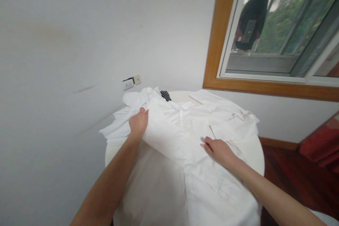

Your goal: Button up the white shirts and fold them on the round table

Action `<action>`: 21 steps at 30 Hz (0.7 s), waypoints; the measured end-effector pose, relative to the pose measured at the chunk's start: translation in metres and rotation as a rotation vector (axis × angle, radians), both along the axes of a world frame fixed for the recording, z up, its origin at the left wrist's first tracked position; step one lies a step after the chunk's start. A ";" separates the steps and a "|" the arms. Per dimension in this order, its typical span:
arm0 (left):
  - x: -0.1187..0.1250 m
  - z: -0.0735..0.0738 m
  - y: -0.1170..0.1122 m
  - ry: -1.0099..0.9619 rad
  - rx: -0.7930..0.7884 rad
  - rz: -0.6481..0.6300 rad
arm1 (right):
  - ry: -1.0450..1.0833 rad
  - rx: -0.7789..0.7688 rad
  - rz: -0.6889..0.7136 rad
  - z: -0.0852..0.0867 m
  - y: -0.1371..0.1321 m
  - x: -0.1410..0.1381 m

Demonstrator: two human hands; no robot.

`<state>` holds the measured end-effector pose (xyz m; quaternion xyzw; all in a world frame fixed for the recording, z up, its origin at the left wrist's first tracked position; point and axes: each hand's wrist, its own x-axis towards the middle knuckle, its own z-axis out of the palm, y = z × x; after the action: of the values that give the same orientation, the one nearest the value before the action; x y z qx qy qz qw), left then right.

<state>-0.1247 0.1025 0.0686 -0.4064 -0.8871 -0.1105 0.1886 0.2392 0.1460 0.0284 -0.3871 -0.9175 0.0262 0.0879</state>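
A white shirt [190,127] lies spread over a small round white table [255,153], and part of it hangs over the near edge. My left hand [138,124] is closed on a fold of the shirt's fabric at the left side, fingers curled round the cloth. My right hand [218,151] rests on the shirt near its middle, with fingers curled and pinching the fabric. A small black-and-white striped piece of cloth [165,95] peeks out at the far edge of the table, behind the shirt.
A white wall stands close behind the table, with a socket plate [128,84] just above the table's far edge. A wood-framed window [275,35] is at the upper right. Dark wooden floor [286,173] and something red [323,144] lie to the right.
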 end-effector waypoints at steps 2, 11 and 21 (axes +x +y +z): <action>0.003 0.002 -0.004 0.052 0.050 -0.042 | 0.026 0.005 0.015 -0.003 0.001 0.000; 0.045 -0.023 0.005 0.266 0.045 -0.738 | 0.145 -0.050 0.014 -0.006 0.001 0.004; 0.025 -0.069 0.021 0.164 -0.030 -0.691 | 0.159 -0.062 -0.021 -0.007 0.001 0.006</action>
<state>-0.0997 0.1234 0.0000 -0.6926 -0.6809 -0.1216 0.2047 0.2454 0.1467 0.0212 -0.3961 -0.9021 0.0842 0.1488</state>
